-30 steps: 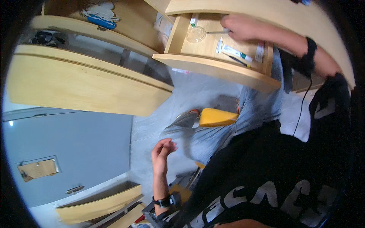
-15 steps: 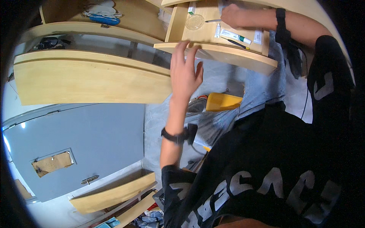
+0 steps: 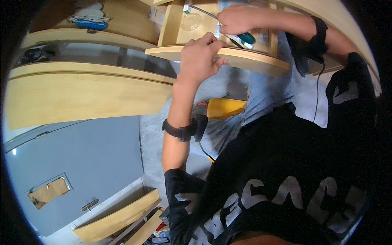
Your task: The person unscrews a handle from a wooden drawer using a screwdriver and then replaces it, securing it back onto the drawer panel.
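My right hand (image 3: pixel 237 19) is inside the pulled-out wooden drawer, closed around a screwdriver. Its metal shaft (image 3: pixel 203 11) points to the far left, and its dark green handle (image 3: pixel 247 38) sticks out on the other side of the fist. My left hand (image 3: pixel 200 58) grips the drawer front (image 3: pixel 253 60), fingers bent over the top edge and thumb outside. A round clear dish (image 3: pixel 191 21) lies in the drawer left of my right hand. A white tube (image 3: pixel 246 45) lies partly covered by the handle. A small white tube (image 3: pixel 217 31) shows between my hands.
Left of the drawer is an open compartment with white and blue cloth items (image 3: pixel 90 21). Below it stands a wide wooden panel (image 3: pixel 87 92). A yellow object (image 3: pixel 226 108) is under the drawer by my legs. A grey door (image 3: pixel 94 159) is at the lower left.
My right hand has come nearer the drawer front, and the screwdriver has swung so more of its shaft and its green handle show. My left hand has closed over the drawer's edge.
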A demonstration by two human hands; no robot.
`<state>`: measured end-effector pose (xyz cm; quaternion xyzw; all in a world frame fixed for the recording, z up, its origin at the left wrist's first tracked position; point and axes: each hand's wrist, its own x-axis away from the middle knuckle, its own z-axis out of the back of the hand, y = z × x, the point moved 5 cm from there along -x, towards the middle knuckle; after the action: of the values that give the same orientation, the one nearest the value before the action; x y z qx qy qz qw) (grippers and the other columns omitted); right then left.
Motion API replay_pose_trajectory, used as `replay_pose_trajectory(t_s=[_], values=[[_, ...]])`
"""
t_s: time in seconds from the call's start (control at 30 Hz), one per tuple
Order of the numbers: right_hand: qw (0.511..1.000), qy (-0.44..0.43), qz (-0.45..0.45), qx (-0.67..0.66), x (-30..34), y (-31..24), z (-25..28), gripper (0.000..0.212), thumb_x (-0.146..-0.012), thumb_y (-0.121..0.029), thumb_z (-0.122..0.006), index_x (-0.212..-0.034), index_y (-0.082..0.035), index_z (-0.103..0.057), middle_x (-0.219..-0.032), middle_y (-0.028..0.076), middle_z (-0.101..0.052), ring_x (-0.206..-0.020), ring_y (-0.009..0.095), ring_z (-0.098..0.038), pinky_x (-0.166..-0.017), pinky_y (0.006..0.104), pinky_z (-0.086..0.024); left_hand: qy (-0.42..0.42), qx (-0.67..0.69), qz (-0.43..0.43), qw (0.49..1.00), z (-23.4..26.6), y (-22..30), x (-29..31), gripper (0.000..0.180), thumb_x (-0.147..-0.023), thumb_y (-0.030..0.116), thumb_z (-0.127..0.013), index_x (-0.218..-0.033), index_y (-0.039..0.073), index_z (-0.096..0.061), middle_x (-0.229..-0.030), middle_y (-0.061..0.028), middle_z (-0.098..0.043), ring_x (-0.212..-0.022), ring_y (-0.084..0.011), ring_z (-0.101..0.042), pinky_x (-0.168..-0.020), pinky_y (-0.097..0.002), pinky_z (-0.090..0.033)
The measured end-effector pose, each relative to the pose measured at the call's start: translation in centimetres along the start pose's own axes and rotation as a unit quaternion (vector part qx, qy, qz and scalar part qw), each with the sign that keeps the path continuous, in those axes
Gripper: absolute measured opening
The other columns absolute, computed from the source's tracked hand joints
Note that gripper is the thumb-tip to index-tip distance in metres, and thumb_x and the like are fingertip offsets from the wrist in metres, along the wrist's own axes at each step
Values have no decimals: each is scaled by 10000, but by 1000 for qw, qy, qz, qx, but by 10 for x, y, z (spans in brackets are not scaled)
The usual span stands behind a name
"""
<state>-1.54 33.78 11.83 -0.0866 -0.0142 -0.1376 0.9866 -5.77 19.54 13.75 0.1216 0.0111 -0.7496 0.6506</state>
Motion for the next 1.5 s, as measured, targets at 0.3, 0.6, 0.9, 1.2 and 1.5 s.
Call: replay_pose_trajectory(t_s=[0.3,0.6,0.9,1.2,1.5], values=[[921,-162,-129,-330,120,17,99,343,-879,-249,-487,-961,69,-584,-858,184,-620,-741,292,-632,-648,393,-511,-64,31,17,997,-4,18,21,358,-635,195,-755,-976,119,-677,-879,-55,-649,-903,-254,-588,-782,-386,-435],[837,-220,-94,-492,207,32,0,387,-916,-420,-487,-1081,-73,-533,-849,71,-613,-736,162,-644,-597,262,-517,-266,77,-34,960,-7,87,17,329,-644,147,-690,-938,28,-600,-808,-177,-636,-795,-359,-615,-661,-434,-495],[828,-128,-147,-525,239,10,-21,355,-913,-370,-538,-1049,-44,-574,-775,35,-581,-690,109,-563,-587,251,-466,-324,57,-58,943,-15,77,15,385,-684,275,-687,-985,46,-616,-847,-182,-644,-847,-364,-610,-728,-433,-487],[792,-34,-200,-576,267,-6,-9,330,-813,-39,-588,-1127,21,-504,-622,19,-543,-536,95,-537,-514,228,-416,-332,31,-31,942,-11,58,11,481,-684,474,-666,-775,1,-682,-734,-177,-655,-736,-333,-643,-683,-394,-502],[786,-14,-213,-581,268,-9,1,344,-819,-8,-563,-1158,4,-505,-638,4,-528,-571,84,-504,-556,233,-404,-262,31,-14,964,-6,52,18,470,-649,525,-689,-825,90,-721,-667,-143,-649,-677,-315,-645,-671,-386,-509]])
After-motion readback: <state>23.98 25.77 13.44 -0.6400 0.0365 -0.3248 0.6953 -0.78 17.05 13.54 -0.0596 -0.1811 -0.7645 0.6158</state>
